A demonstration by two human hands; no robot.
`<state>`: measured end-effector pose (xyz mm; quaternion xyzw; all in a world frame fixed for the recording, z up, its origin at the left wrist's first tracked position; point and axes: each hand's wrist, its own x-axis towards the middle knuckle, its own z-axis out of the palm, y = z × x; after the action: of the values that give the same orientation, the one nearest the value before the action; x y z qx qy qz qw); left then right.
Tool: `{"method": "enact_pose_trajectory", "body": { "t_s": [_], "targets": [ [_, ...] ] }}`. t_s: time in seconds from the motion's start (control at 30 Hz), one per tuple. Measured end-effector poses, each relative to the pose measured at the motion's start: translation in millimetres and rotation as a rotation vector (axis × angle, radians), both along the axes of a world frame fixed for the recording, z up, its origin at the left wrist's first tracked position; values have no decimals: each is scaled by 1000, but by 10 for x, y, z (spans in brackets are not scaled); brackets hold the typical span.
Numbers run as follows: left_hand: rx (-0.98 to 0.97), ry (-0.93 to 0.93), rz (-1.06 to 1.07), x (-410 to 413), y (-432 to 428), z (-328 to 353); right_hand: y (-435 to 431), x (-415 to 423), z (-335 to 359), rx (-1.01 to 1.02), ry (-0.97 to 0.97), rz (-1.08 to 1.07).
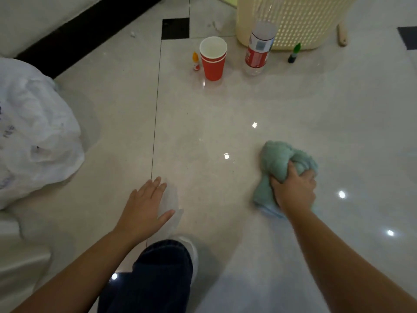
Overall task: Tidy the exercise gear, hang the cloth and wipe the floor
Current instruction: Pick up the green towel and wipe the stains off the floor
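A crumpled pale green cloth (279, 159) lies pressed on the glossy beige tile floor (225, 114) at the right. My right hand (293, 188) is shut on the cloth's near half, bunching it against the floor. My left hand (146, 206) hovers flat just above the floor at the lower middle, fingers together and stretched out, holding nothing. Below it shows my knee in dark trousers (158, 274) and a white shoe tip (191, 249).
At the back stand a red paper cup (213, 62), a clear plastic bottle (259, 46) with a red label, a small orange dropper bottle (195, 62), a green one (294, 54), and a cream perforated basket (297, 21). A white plastic bag (33, 132) lies left.
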<state>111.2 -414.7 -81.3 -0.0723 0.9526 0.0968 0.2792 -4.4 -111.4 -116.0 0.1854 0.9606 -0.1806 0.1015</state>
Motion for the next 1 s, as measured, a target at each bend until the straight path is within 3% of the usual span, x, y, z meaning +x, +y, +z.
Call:
{"method": "enact_pose_trajectory", "body": {
  "t_s": [0.07,0.17,0.3,0.4,0.5,0.6,0.67,0.77,0.83,0.93,1.0],
  "targets": [
    [-29,-30,-40,-148,9,-7,-386,112,23,8,-69,52],
    [-53,-62,-54,-345,12,-35,-1119,410,35,-25,-46,393],
    [-80,-56,-120,-579,-62,-137,-1216,41,-39,-30,10,682],
    [-69,-112,-152,-771,-106,-218,-747,-495,-96,11,87,505],
    [-18,-97,-176,-963,-101,-273,-290,-884,-49,-53,70,94],
    [23,-90,-211,-1127,-99,-324,-494,-902,13,-148,37,-301],
    [20,-107,-220,-1179,-97,-337,-993,-685,-51,-110,14,-206],
    [4,-100,-235,-1200,-121,-366,-1578,-451,-58,-94,67,248],
    [25,-62,-236,-1167,-156,-429,-1628,-593,-74,-84,10,422],
    [52,59,-240,-1155,-193,-481,-1360,-973,-107,-44,38,427],
    [71,63,-225,-1122,-199,-506,-1033,-1202,-109,-40,50,290]
  ]
}}
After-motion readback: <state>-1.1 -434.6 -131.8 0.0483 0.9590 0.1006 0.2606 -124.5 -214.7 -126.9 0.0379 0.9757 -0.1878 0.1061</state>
